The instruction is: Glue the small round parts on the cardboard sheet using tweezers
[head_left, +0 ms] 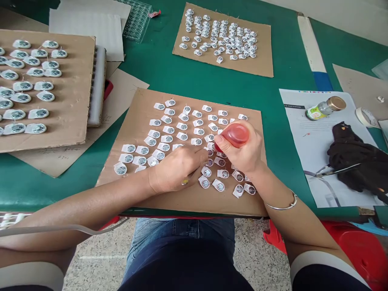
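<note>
Tabbed discs [164, 146] line the cardboard [182, 202], finished share unclear; right fingers [223, 144] wrap a red bulb [237, 134], left fingers [198, 156] bunch together, contents hidden.

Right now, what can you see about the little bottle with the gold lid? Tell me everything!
The little bottle looks like clear glass or plastic. Its gold-coloured lid is on, and a green and yellow label wraps its body. It lies on its side on a printed white sheet, with the lid pointing to the right. A black cloth lies nearby, not touching it. Nobody is touching the bottle. I can't read its label or tell what's inside.
</note>
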Demonstrator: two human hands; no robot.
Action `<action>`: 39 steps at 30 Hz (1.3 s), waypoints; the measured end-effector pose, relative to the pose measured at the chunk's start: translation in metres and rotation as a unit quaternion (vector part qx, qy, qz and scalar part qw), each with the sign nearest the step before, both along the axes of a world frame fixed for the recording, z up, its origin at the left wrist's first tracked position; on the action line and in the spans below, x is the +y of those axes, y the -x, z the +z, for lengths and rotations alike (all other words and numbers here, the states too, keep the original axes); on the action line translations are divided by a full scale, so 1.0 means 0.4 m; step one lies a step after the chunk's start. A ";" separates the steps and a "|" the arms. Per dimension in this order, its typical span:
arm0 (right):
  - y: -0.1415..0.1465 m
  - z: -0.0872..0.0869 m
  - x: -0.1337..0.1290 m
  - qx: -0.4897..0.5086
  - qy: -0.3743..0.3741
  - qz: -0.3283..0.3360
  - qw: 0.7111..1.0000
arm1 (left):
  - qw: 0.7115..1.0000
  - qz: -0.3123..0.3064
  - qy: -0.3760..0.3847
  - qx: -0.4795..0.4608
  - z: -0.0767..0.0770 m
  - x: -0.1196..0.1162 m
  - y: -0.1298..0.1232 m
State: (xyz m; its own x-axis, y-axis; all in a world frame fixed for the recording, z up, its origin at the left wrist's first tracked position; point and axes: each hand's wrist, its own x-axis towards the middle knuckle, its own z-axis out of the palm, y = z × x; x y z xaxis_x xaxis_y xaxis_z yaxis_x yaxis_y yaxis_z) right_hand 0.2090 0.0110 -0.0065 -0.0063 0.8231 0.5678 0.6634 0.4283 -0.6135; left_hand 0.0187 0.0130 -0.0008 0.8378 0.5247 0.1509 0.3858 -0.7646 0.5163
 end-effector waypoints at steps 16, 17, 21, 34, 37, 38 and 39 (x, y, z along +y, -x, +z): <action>0.000 0.001 -0.001 -0.011 0.000 0.013 1.000 | 0.999 -0.006 0.045 -0.025 0.008 0.013 0.003; 0.001 0.002 -0.001 -0.008 0.003 0.013 1.000 | 0.998 -0.005 0.048 -0.025 0.010 0.013 0.003; 0.002 0.001 -0.002 0.008 0.010 0.010 1.000 | 0.998 -0.002 0.059 -0.037 0.013 0.015 0.002; 0.001 -0.002 -0.003 0.007 0.009 0.018 1.000 | 0.991 0.032 0.102 -0.078 0.013 0.024 0.007; 0.001 -0.002 -0.003 0.006 0.009 0.016 1.000 | 0.990 0.043 0.113 -0.078 0.013 0.027 0.007; 0.001 -0.001 -0.003 0.007 0.008 0.015 1.000 | 0.989 0.044 0.117 -0.077 0.014 0.028 0.007; 0.002 0.000 -0.003 0.009 0.008 0.014 1.000 | 0.989 0.044 0.120 -0.077 0.016 0.028 0.006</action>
